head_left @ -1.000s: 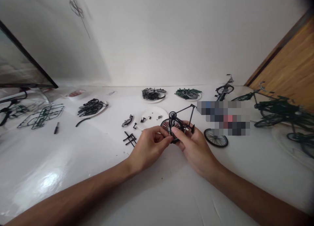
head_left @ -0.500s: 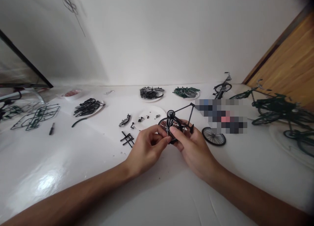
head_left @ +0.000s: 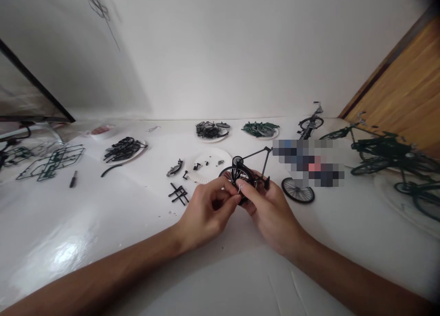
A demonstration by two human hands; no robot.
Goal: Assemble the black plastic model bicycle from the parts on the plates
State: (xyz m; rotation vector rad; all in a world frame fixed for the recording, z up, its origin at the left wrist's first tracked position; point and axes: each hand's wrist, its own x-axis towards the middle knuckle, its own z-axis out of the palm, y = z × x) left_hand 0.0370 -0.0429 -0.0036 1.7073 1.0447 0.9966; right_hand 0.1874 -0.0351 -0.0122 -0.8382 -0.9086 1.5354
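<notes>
My right hand is closed around a black model bicycle frame, thumb pressed near the hub of its spoked wheel. My left hand comes in from the other side, thumb and forefinger pinching a small thin silvery part against the wheel. Fingers cover much of the wheel's lower half. Just right of my right hand, a loose spoked wheel lies on the table. To the left are a black cross-shaped parts sprue and a curved grey-black part.
A paper plate holds tiny parts. Plates of black and green bicycle parts stand farther back. A screwdriver, green sprues and a curved black strip lie left. Assembled green bicycles crowd the right. A pixelated patch hides something right of centre.
The bicycle frame and wheel have shifted slightly left and down, the wheel tilting flatter. The silvery part now shows more clearly between my fingers.
</notes>
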